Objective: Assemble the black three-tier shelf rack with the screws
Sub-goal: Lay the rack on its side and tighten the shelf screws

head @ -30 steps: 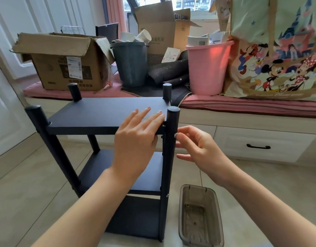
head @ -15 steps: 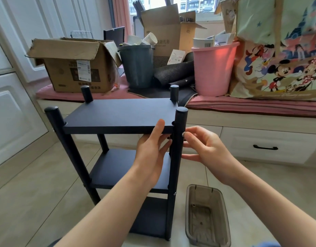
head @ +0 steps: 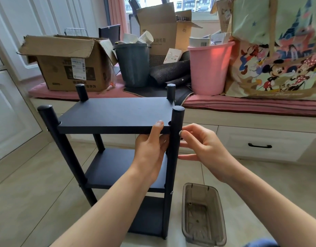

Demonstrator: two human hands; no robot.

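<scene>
1. The room: beige tiled floor [head: 25, 189] under me, white panelled cabinet doors [head: 9, 97] on the left, and a window seat with a pink cushion [head: 251, 106] and white drawers ahead.
2. On that cushion stand an open brown cardboard box [head: 69, 68], a dark grey plastic bin [head: 134, 65], a pink plastic bucket [head: 209, 68] and a large cartoon-printed bag [head: 278, 50].
3. The black three-tier shelf rack [head: 114, 113] stands upright on the floor in front of me.
4. A clear brownish plastic tray [head: 203, 214] sits on the floor just right of the rack.
5. My left hand [head: 150, 152] has its grip clamped on the top shelf's front edge, thumb on top.
6. My right hand [head: 205, 147] pinches a small silver screw [head: 180, 133] against the front right post.
</scene>
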